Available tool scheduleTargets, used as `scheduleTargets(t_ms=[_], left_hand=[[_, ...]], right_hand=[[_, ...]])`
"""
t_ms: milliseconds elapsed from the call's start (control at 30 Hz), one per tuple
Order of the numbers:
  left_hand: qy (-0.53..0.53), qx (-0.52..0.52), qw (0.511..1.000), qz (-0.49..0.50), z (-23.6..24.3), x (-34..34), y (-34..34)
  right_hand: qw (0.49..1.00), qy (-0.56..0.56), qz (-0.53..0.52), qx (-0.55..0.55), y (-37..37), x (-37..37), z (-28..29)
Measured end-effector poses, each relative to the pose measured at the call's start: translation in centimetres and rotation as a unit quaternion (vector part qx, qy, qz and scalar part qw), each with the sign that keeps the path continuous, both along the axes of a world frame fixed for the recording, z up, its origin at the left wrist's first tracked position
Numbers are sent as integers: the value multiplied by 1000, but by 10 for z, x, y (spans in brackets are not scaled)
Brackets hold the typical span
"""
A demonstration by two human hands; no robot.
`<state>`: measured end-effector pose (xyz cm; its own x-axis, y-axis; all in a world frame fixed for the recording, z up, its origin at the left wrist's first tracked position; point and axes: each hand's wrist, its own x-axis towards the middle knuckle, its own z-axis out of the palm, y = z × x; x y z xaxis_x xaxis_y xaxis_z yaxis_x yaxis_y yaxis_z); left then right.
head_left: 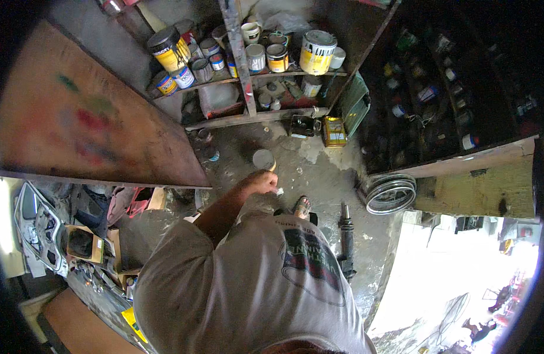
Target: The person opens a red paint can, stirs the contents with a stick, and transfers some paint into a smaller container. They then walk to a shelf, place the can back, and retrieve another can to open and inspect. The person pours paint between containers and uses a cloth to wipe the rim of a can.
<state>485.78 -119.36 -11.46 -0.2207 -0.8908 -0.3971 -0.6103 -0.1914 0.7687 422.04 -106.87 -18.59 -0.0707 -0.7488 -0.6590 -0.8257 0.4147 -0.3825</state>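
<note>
My left hand [262, 182] reaches out over the concrete floor with its fingers curled closed; what it holds, if anything, is unclear. Just beyond it stands a round can [264, 160] with a grey top, partly covered by the hand. A small white scrap [279, 192] shows by my fingertips, and I cannot tell whether they touch it. My right hand is out of sight. My sandalled foot shows below the hand.
Shelves [296, 73] of paint cans line the back, with a yellow tin [334, 131] at their foot. A wooden panel [95, 112] flanks the left, wheel rims [390, 194] and a strut [346, 242] lie right. Car parts and boxes [85, 242] are heaped lower left.
</note>
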Motion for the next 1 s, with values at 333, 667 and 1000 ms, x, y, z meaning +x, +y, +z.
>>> scheduleTargets(t_ms=[333, 667, 1000], left_hand=[[-110, 154, 980, 60, -102, 80, 247], [-229, 289, 920, 134, -128, 94, 352], [-18, 161, 986, 44, -95, 103, 215]], right_hand=[[997, -35, -37, -52, 88, 85, 45], [996, -39, -27, -69, 212, 35, 21], [940, 119, -308, -84, 278, 112, 105]])
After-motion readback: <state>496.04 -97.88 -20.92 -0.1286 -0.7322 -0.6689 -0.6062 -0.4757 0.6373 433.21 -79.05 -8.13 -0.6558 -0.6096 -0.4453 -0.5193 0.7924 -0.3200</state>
